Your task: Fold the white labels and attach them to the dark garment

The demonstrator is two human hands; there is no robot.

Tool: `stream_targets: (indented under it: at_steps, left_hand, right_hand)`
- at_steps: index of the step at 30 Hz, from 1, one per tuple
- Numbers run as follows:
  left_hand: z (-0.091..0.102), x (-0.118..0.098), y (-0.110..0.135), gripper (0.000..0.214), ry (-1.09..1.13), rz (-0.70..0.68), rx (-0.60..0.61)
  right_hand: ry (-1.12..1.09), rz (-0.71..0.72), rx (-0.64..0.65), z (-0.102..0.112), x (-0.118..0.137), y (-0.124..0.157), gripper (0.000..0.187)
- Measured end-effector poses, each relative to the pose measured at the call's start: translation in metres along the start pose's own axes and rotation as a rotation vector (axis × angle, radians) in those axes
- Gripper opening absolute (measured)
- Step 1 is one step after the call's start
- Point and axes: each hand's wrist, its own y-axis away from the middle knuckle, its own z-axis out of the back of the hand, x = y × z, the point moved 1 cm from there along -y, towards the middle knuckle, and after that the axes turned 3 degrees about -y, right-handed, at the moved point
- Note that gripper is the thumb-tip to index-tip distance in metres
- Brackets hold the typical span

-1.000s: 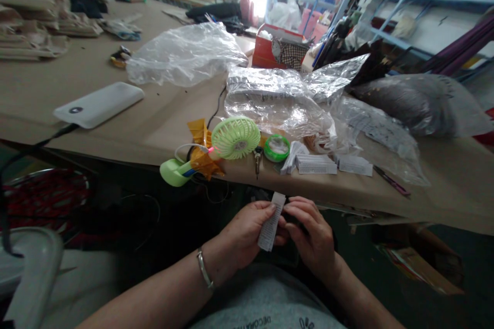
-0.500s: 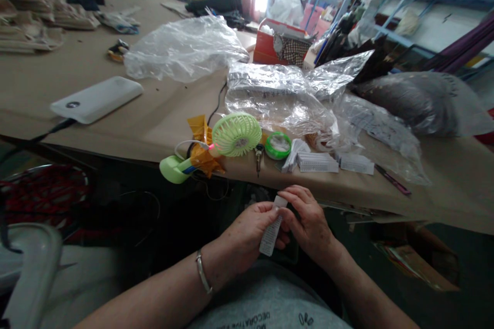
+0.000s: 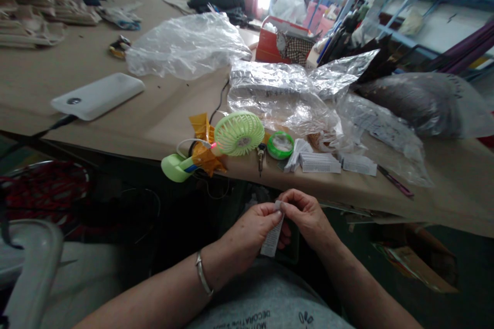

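Observation:
A small white printed label (image 3: 271,240) hangs in front of my body, below the table's near edge. My left hand (image 3: 252,229) is closed on it, with thumb and fingers pinching its upper part. At the label's top end, the thumb and forefinger of my right hand (image 3: 304,216) pinch together on it. Stacks of similar white labels (image 3: 320,163) lie along the table edge above my hands. Beside them sit a round green container (image 3: 280,145) and a small metal-tipped tool (image 3: 261,159).
A light-green fan (image 3: 239,133) is taped at the table edge. Clear plastic bags (image 3: 285,97) cover the middle of the table (image 3: 170,108). A white power bank (image 3: 98,96) with a cable lies left. Purple-handled tweezers or a similar slim tool (image 3: 395,181) lie right.
My right fingers have curled inward and now pinch the label's top end, where they were more outstretched before. My left hand keeps its hold. The view has shifted slightly.

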Motion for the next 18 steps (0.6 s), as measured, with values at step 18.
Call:
stream_targets:
  at_steps: [18]
  left_hand:
    - [0.002,-0.001,0.014,0.023,0.041,0.085,0.269]
  right_hand:
    - [-0.442,-0.082,0.529,0.001,-0.014,-0.005,0.036]
